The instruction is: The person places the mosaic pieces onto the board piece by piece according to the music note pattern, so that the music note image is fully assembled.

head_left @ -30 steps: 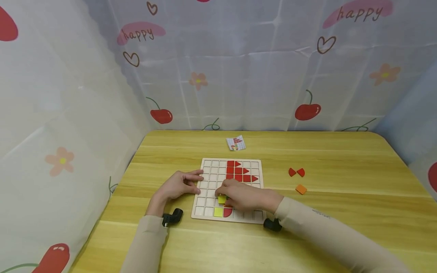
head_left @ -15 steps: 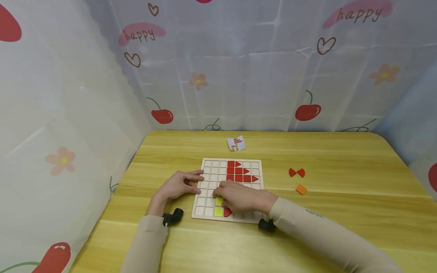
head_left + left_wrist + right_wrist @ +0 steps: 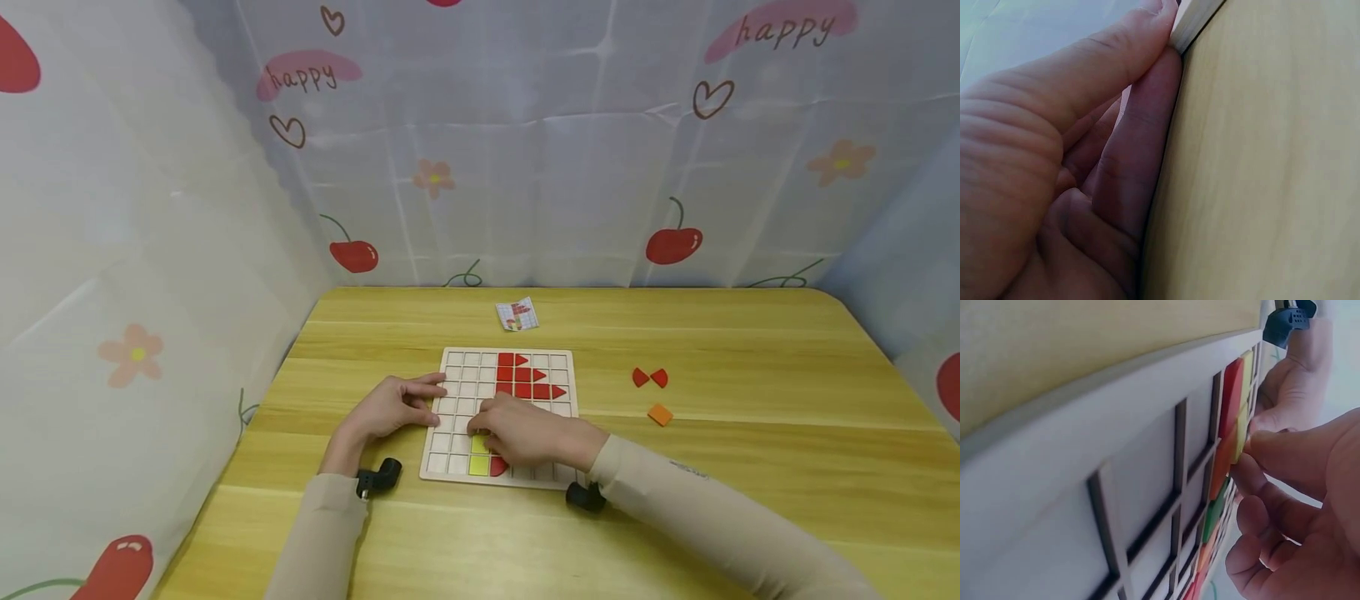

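The wooden grid board (image 3: 454,415) lies on the table with coloured tiles in some cells. At its left edge, my left hand (image 3: 386,408) holds the rim, thumb and fingertips touching it; the left wrist view shows the thumb (image 3: 1104,56) at the board's corner. Over the lower middle, my right hand (image 3: 525,429) pinches a yellow square tile (image 3: 480,444) that sits at its cell. The right wrist view has thumb and forefinger on this tile (image 3: 1239,434). Below it is another yellow tile (image 3: 478,465), beside a red rounded tile (image 3: 498,466). My right hand hides several cells.
Red squares and triangles (image 3: 523,391) fill part of the board's upper rows. Right of the board lie two red wedge pieces (image 3: 649,378) and an orange square (image 3: 660,414). A small pattern card (image 3: 517,315) lies behind the board. A printed curtain (image 3: 525,167) hangs beyond the table.
My right hand has lowered the yellow tile from above the board to its cell, shifting slightly left, and has since stayed almost still. My left hand has not moved.
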`<state>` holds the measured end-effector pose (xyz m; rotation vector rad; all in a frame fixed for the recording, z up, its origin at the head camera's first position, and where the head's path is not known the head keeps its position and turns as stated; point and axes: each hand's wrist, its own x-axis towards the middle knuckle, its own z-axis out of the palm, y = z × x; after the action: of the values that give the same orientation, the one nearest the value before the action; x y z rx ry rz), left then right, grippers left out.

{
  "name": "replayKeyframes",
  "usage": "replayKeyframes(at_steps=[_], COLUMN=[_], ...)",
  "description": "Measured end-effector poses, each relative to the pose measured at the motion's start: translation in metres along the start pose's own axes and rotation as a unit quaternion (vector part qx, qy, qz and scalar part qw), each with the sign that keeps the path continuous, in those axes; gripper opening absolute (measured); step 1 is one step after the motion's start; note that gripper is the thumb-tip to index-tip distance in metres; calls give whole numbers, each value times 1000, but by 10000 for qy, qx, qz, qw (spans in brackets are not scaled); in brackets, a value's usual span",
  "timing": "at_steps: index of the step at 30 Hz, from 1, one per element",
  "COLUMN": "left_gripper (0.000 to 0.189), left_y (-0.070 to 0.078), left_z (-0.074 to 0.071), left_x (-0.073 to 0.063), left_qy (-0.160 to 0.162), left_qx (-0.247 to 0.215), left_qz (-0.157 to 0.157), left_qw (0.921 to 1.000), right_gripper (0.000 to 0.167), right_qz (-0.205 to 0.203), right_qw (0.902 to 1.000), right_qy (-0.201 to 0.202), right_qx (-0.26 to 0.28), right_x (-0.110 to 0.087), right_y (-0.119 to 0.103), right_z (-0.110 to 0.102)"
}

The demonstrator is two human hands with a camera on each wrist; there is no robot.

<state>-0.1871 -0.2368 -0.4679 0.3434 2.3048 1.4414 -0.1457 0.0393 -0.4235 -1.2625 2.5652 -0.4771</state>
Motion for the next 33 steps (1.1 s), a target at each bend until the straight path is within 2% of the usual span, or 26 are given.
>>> replayKeyframes(at_steps=[9, 19, 26, 33], left_gripper=[41, 42, 43, 41], left_y=[0, -3, 0, 1], left_z=[0, -1, -1, -1], left_x=[-2, -2, -1, 0], left_qy=[29, 82, 60, 31], left_qx=[-29, 25, 76, 97], left_qz=[-68, -115, -86, -74], left_qw=[10000, 9999, 9999, 9999], right_gripper=[25, 26, 27, 28], right_qz=[-82, 408, 669, 973], right_qw=[9992, 9967, 9950, 9904], right_qy=[383, 655, 728, 978], right_qx=[113, 238, 101, 92], right_x=[-22, -65, -96, -122], right_y=[8, 39, 64, 90], right_z=[-13, -28, -35, -45])
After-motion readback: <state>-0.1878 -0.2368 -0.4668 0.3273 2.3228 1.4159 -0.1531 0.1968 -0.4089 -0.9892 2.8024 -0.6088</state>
